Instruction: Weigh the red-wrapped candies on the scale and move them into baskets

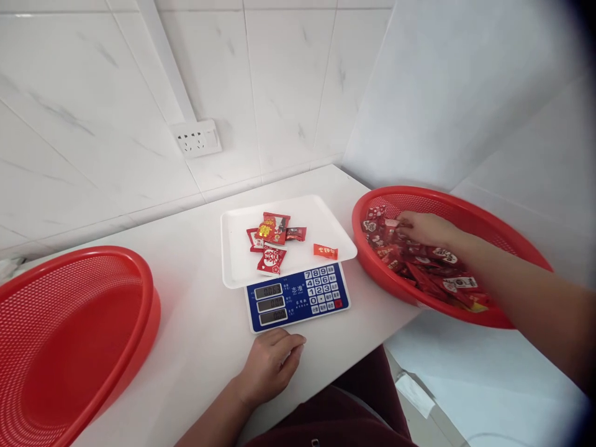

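My right hand (426, 228) reaches into a red plastic basket (470, 205) at the right, its fingers pinched on a small red snack packet (391, 223) among many others. Loosely curled, my left hand (272, 363) rests on the table just in front of a blue-faced digital scale (298, 298), with nothing visible in it. On the scale's white tray (237, 230) lie several red snack packets (274, 228), overlapping in a small pile. One narrow orange-red packet (325, 251) lies apart near the tray's right side.
A second red basket (116, 261) stands at the left of the white table (190, 347), with no packets visible inside. White tiled wall and a power socket (196, 138) are behind. The right basket juts past the table's edge.
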Motion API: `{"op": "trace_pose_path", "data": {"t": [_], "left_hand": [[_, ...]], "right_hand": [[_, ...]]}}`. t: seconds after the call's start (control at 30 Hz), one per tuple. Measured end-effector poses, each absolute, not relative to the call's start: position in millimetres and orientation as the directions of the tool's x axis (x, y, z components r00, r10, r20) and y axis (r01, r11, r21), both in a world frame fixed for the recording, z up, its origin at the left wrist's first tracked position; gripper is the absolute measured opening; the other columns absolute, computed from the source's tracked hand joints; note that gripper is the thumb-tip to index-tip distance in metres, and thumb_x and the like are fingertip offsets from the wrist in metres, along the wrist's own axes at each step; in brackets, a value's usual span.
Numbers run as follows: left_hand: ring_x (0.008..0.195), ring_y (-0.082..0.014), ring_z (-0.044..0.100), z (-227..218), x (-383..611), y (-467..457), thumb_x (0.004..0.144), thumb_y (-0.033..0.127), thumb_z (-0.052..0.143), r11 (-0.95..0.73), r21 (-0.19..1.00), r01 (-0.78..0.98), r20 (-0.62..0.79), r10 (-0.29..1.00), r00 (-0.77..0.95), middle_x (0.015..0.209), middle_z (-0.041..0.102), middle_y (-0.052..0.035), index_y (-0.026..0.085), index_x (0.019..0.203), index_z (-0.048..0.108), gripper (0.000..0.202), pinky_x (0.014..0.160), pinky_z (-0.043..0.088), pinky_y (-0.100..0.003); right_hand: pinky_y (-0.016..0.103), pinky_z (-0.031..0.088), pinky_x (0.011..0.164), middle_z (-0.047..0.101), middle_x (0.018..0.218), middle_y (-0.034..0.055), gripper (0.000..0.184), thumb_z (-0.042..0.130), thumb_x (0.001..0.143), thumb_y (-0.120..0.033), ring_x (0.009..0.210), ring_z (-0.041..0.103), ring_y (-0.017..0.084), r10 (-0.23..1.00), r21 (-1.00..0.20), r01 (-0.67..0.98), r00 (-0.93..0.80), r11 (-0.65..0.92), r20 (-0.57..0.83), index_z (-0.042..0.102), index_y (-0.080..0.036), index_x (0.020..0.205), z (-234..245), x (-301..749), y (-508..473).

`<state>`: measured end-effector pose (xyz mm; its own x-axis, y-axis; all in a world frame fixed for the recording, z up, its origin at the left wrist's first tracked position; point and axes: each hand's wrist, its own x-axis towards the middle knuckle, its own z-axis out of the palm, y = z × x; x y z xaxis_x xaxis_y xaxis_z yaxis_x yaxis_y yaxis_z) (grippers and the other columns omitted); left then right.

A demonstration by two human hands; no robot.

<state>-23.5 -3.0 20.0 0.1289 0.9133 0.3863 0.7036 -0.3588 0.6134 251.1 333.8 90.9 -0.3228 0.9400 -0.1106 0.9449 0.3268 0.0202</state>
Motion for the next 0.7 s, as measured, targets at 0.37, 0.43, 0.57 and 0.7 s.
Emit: {"op": "trace_pose_path", "data": {"t": [0.37,0.43,0.57,0.7], "left_hand": [[0.068,-0.0151,0.062,18.7,-22.0,-5.0,0.087,0.016,0.047,-0.345,0.623,0.702,0.364,0.922,0.13,0.077,0.067,-0.0038,0.02,0.097,0.059,0.016,0.06,0.049,-0.025],[0.068,-0.0151,0.062,19.3,-22.7,-4.7,0.087,0.016,0.047,-0.348,0.616,0.707,0.374,0.919,0.126,0.077,0.067,-0.0038,0.02,0.097,0.058,0.016,0.06,0.05,-0.025],[0.069,-0.0151,0.063,21.3,-23.9,-4.6,0.087,0.016,0.046,-0.356,0.605,0.712,0.399,0.91,0.116,0.08,0.068,-0.0044,0.02,0.098,0.058,0.016,0.061,0.051,-0.025],[0.067,-0.015,0.063,21.8,-23.1,-5.2,0.087,0.017,0.047,-0.366,0.576,0.731,0.416,0.901,0.124,0.078,0.068,-0.0042,0.021,0.097,0.059,0.016,0.06,0.051,-0.024]], "right_hand": [[0.029,0.044,0.075,0.064,0.109,0.0045,0.023,0.046,0.087,-0.029,0.093,0.059,0.019,0.772,-0.299,0.718,-0.624,0.628,0.123,0.059,-0.023,0.105,151.4,154.2,246.0],[0.031,0.045,0.076,0.063,0.109,0.0048,0.025,0.05,0.085,-0.031,0.096,0.058,0.021,0.674,-0.274,0.637,-0.736,0.72,0.059,0.058,-0.023,0.108,149.3,130.5,231.0],[0.032,0.045,0.077,0.058,0.115,0.0079,0.036,0.055,0.084,-0.03,0.106,0.053,0.024,0.577,-0.153,0.566,-0.816,0.81,0.043,0.052,-0.023,0.119,135.6,98.3,222.7],[0.031,0.043,0.072,0.058,0.108,0.0095,0.023,0.054,0.083,-0.017,0.097,0.054,0.024,0.488,0.045,0.495,-0.866,0.868,0.112,0.061,-0.019,0.106,126.0,80.7,230.2]]}}
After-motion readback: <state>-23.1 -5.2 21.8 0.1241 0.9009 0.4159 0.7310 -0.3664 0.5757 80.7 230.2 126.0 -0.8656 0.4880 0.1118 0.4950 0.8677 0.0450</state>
